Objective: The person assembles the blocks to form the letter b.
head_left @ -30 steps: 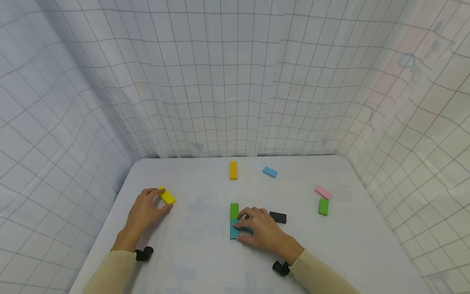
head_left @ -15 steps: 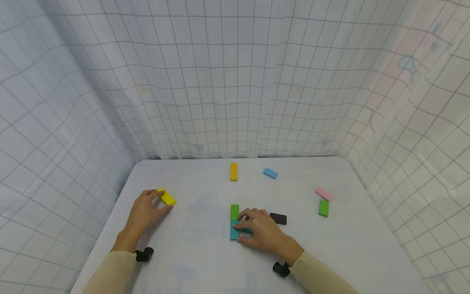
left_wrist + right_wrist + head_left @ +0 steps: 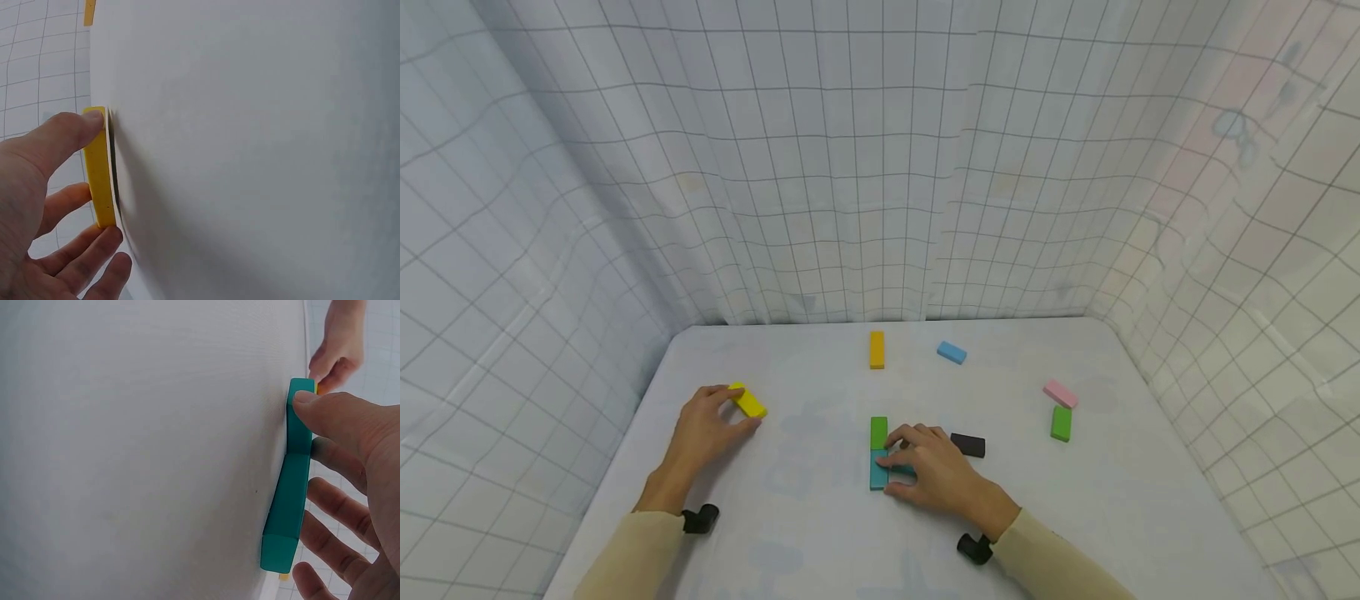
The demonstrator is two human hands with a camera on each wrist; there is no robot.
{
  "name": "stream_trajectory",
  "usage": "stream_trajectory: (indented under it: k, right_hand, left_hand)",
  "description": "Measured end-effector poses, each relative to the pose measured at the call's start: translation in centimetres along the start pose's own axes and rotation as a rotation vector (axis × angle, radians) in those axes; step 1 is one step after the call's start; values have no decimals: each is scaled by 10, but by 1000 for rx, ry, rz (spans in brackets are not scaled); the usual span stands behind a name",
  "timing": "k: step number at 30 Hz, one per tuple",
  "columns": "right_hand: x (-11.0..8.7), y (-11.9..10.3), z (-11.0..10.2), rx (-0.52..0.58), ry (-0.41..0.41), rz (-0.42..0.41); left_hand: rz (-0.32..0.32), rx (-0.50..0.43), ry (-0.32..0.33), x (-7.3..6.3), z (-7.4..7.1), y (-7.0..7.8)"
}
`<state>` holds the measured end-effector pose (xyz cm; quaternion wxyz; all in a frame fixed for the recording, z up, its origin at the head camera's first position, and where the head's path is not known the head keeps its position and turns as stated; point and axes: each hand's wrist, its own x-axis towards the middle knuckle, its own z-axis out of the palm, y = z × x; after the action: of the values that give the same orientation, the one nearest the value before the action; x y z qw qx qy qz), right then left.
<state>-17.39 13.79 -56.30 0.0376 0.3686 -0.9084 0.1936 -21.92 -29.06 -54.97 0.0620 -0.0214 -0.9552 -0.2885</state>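
In the head view my left hand [image 3: 703,433] grips a yellow block [image 3: 748,402] by its two ends. The left wrist view shows the thumb at one end of the yellow block [image 3: 99,169] and fingers at the other, with a shadow under it. My right hand [image 3: 936,471] is at two teal blocks set at a right angle. Its thumb lies on the upright teal block [image 3: 878,477], and its fingers reach behind the teal pair [image 3: 290,494]. The second teal block is mostly hidden by the hand in the head view. A green block [image 3: 878,432] adjoins the upright teal one.
A black block [image 3: 973,446] lies just beyond the right hand. Farther back are an orange block [image 3: 877,350] and a light blue block [image 3: 952,352]. To the right, a pink block [image 3: 1061,393] lies against another green block [image 3: 1061,424]. Gridded curtains [image 3: 850,167] surround the white table [image 3: 812,533].
My left hand has shifted slightly to the right, carrying the yellow block along. The right hand and the teal and green blocks stay in place.
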Motion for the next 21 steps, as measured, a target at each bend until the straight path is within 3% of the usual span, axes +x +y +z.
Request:
stream_trajectory:
  k: [7, 21]
  right_hand:
    - [0, -1, 0, 9, -16, 10]
    - [-2, -2, -2, 11, -16, 15]
  left_hand:
    - [24, -2, -21, 2, 7, 13]
    - [106, -22, -2, 8, 25, 42]
